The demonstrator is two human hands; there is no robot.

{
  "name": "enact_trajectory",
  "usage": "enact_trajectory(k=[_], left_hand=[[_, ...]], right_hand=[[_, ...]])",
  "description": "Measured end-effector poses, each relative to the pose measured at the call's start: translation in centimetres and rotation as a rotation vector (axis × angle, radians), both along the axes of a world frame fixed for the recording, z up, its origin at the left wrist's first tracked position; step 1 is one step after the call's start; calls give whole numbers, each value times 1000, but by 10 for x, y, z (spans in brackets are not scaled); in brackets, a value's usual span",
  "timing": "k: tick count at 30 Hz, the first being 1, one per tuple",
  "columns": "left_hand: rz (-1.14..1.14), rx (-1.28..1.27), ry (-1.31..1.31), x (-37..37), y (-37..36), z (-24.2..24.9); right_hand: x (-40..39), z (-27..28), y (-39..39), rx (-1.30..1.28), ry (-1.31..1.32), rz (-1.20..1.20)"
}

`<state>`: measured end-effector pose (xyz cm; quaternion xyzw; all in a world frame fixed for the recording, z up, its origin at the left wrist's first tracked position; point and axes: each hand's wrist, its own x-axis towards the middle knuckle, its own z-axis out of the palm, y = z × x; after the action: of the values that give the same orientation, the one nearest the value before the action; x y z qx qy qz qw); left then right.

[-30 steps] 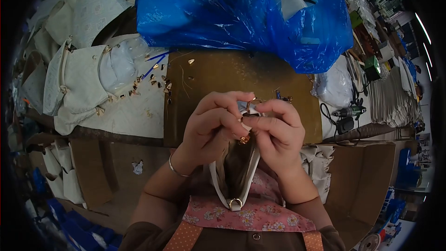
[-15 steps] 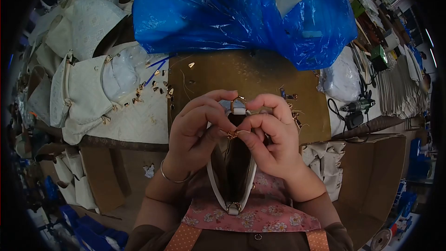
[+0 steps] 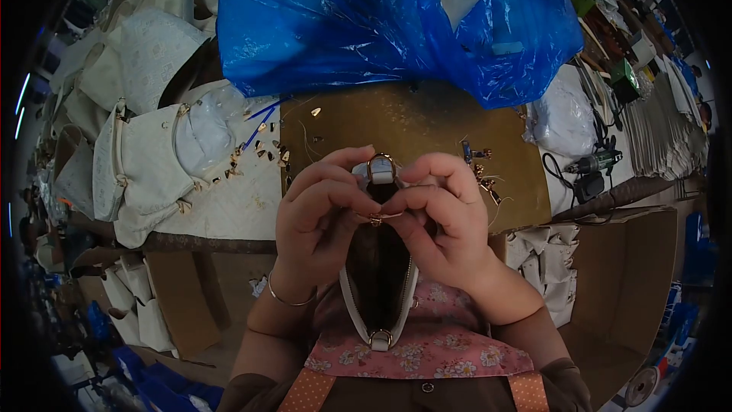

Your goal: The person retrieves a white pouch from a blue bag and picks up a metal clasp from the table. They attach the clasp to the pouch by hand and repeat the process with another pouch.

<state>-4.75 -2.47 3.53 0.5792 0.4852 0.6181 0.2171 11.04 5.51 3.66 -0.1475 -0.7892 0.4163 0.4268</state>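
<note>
A white handbag (image 3: 345,301) hangs with its unzipped mouth facing up, its dark lining showing between my wrists. At its far end a gold D-ring (image 3: 382,159) stands in a white tab, and another gold ring (image 3: 381,337) sits at the near end. My left hand (image 3: 320,210) and my right hand (image 3: 442,214) meet over the opening. Both are closed, thumbs and forefingers pinching a small gold metal fitting (image 3: 375,219). Its exact kind is mostly hidden by the fingertips.
Beyond my hands lies a blue plastic bag (image 3: 328,23). Finished-looking white handbags (image 3: 152,152) and loose gold fittings (image 3: 263,154) are at left. At right are a power tool (image 3: 598,162), more fittings (image 3: 482,172) and a cardboard box (image 3: 625,290).
The far D-ring has come away from my fingertips and now stands upright in its tab. My fingers remain pinched on the small fitting. The view has shifted slightly.
</note>
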Motion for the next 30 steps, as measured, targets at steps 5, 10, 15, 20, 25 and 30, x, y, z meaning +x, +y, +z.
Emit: enact_trajectory(k=[5,10,15,20,25,30], left_hand=[[26,73,40,1,0,-6],[-10,58,80,-1,0,4],[-16,71,122,-4,2,5],[-6,33,219,-2,4,9],[26,24,179,-2,4,7],[-35,-20,-120,-2,10,4]], right_hand=[[-3,9,4,-45,-65,-9],[-4,7,7,-63,-23,25],[-5,6,5,-109,9,25],[-2,2,6,-131,48,27],[-6,5,5,-125,15,5],[-8,-5,9,322,194,-108]])
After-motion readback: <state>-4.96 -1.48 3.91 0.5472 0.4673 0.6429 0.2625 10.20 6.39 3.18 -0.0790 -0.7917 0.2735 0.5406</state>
